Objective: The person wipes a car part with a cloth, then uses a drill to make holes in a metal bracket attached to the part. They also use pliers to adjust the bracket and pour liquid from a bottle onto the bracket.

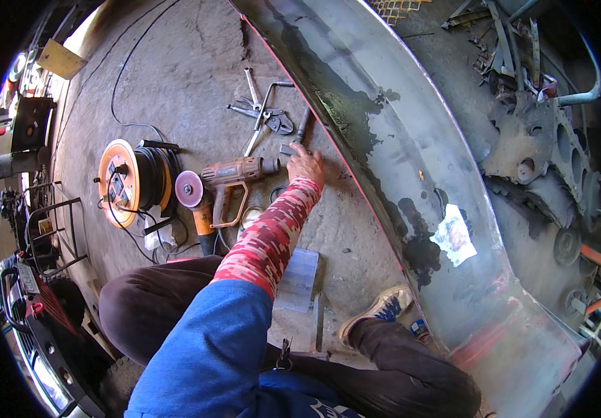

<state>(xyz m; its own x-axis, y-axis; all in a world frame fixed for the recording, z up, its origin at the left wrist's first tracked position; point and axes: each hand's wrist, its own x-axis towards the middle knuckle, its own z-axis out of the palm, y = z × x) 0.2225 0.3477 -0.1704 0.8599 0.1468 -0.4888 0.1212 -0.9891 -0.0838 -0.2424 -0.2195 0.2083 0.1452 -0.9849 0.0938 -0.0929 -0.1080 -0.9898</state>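
My left hand (pixel 305 167), at the end of a red camouflage sleeve and a blue cuff, reaches forward to the concrete floor. Its fingers are closed at the head of a small dark hammer (pixel 302 127), whose handle points away from me beside the panel's red edge. Just left of the hand lies a dusty heat gun (pixel 234 171), its nozzle close to the wrist. Beyond it are locking pliers (pixel 277 122), a combination wrench (pixel 252 85) and a bent metal bar (pixel 265 104). My right hand is out of view.
A long grey metal panel (pixel 412 139) with dark wet patches and a white scrap (pixel 454 235) runs along the right. An angle grinder (pixel 201 209) and an orange cable reel (pixel 120 182) stand left. A clear plastic sheet (pixel 298 279) lies between my legs. Scrap parts (pixel 523 150) lie far right.
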